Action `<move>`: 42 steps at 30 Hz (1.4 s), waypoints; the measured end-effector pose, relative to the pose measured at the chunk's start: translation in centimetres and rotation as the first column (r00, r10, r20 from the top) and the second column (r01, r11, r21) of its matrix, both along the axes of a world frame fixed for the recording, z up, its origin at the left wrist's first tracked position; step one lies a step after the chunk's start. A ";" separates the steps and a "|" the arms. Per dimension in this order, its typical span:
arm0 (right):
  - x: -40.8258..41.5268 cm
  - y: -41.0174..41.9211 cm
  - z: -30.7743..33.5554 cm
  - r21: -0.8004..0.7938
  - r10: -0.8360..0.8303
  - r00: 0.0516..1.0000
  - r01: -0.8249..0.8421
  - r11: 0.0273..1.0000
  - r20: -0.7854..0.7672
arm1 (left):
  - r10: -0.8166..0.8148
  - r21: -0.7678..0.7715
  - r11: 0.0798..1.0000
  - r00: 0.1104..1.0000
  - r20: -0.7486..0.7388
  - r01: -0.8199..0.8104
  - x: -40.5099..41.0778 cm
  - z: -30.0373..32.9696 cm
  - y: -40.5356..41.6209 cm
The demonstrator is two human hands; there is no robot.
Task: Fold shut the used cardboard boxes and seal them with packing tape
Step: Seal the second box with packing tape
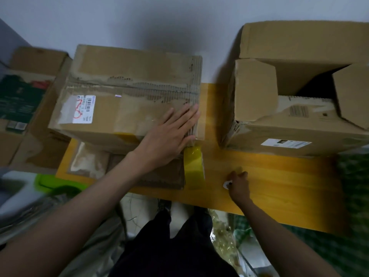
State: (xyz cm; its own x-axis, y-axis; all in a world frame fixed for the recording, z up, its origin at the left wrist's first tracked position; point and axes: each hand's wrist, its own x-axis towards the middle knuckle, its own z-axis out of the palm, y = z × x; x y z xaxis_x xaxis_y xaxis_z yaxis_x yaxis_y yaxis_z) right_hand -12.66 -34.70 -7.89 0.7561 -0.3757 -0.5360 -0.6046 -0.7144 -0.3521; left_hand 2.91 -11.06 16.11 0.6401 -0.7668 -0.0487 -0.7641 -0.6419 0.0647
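Two hands busy: left hand (171,132) flat, pressing tape (193,166) onto closed box (127,96), right hand (238,181) pinching small white cutter (226,184); next, cut.

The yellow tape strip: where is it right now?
Head view, centre: the tape strip hangs down the closed box's near right corner, just below the left hand.

Torn matt cardboard box (123,92), glossy tape (193,166)

Cluttered home storeroom; stacked boxes (30,100)
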 end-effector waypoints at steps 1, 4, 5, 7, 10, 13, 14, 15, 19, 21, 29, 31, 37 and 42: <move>0.0 -0.1 -0.3 0.049 -0.015 1.000 0.014 0.999 0.013 | 0.012 -0.021 1.000 1.000 -0.001 -0.012 -0.1 0.1 0.1; 0.3 -0.1 0.7 0.195 -0.141 0.988 0.126 0.973 0.063 | 0.057 -0.102 0.993 0.998 -0.021 -0.059 -0.5 0.5 0.0; 0.6 0.1 1.6 0.226 -0.193 0.976 0.167 0.960 0.098 | 0.072 -0.125 0.989 0.997 -0.036 -0.075 -0.6 0.7 0.0; 1.2 0.8 3.8 0.292 -0.286 0.932 0.216 0.932 0.223 | 0.093 -0.182 0.978 0.995 -0.046 -0.099 -1.1 1.0 0.2; 1.9 1.7 8.1 0.414 -0.406 0.803 0.222 0.883 0.436 | 0.173 -0.382 0.910 0.985 -0.004 -0.161 -2.7 1.5 0.9; 2.1 2.2 12.4 0.479 -0.459 0.693 0.185 0.858 0.555 | 0.377 -0.604 0.675 0.902 -0.210 -0.422 -6.3 1.5 1.3; 2.1 2.4 13.9 0.487 -0.459 0.671 0.164 0.858 0.582 | 0.423 -0.601 0.591 0.841 -0.337 -0.538 -7.7 1.3 1.1; 2.0 2.8 15.2 0.491 -0.454 0.651 0.139 0.860 0.609 | 0.455 -0.549 0.527 0.761 -0.463 -0.649 -8.9 0.9 0.7; 1.6 4.5 19.5 0.435 -0.349 0.591 -0.005 0.900 0.728 | 0.455 -0.148 0.399 0.335 -0.825 -0.905 -11.1 -1.9 -0.9; 1.5 5.3 21.0 0.373 -0.266 0.561 -0.083 0.924 0.784 | 0.310 -0.054 0.322 0.159 -0.937 -0.945 -11.1 -2.4 -1.8; 2.4 5.6 22.8 0.126 0.047 0.501 -0.305 0.944 0.864 | 0.115 -0.067 0.256 0.100 -0.988 -0.964 -11.5 -1.5 -1.3; 2.8 5.5 22.9 0.071 0.126 0.500 -0.356 0.932 0.857 | 0.071 -0.072 0.248 0.092 -0.993 -0.966 -11.8 -0.9 -1.1; 3.8 5.6 23.4 -0.022 0.235 0.475 -0.412 0.911 0.848 | 0.026 -0.104 0.268 0.115 -0.993 -0.958 -12.2 0.3 -0.8; 4.4 5.9 23.9 -0.038 0.279 0.505 -0.435 0.900 0.817 | 0.006 -0.111 0.276 0.117 -0.993 -0.955 -12.1 0.8 -0.7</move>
State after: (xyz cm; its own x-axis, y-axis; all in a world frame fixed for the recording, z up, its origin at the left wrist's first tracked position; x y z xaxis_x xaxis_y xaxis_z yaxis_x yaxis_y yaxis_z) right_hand -8.22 -28.82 15.99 0.9449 0.0532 0.3231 0.2679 -0.6931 -0.6692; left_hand -9.20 -11.80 16.88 0.7934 -0.2550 -0.5526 0.5412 -0.1196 0.8323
